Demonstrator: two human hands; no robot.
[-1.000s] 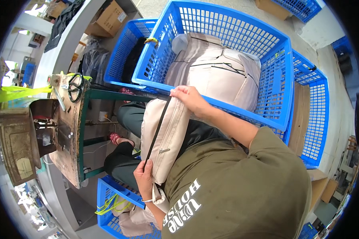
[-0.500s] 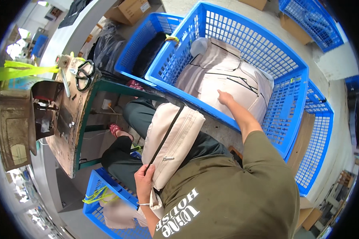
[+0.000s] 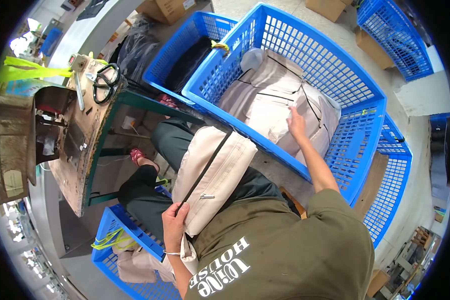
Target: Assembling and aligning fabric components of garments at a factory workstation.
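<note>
Across my lap lies a beige fabric bag piece (image 3: 216, 175) with a black band along it and a zip with a metal pull. Its lower end is gripped by my left hand (image 3: 175, 222), thumb on top beside the black band. My right hand (image 3: 296, 123) reaches into the large blue plastic basket (image 3: 355, 170), index finger stretched out over the stacked beige fabric pieces (image 3: 270, 112) with black bands. Nothing shows between its fingers; whether the fingertip touches the cloth I cannot tell.
At left stands a sewing machine (image 3: 7, 145) on a worn wooden table (image 3: 75, 175), with black-handled scissors (image 3: 105, 82) near its edge. A smaller blue basket (image 3: 157, 65) holds black material. Another blue basket (image 3: 102, 255) with beige cloth sits at lower left.
My right hand has shifted right over the pile in the basket. The black bands there lie differently. My left hand keeps its grip on the bag piece.
</note>
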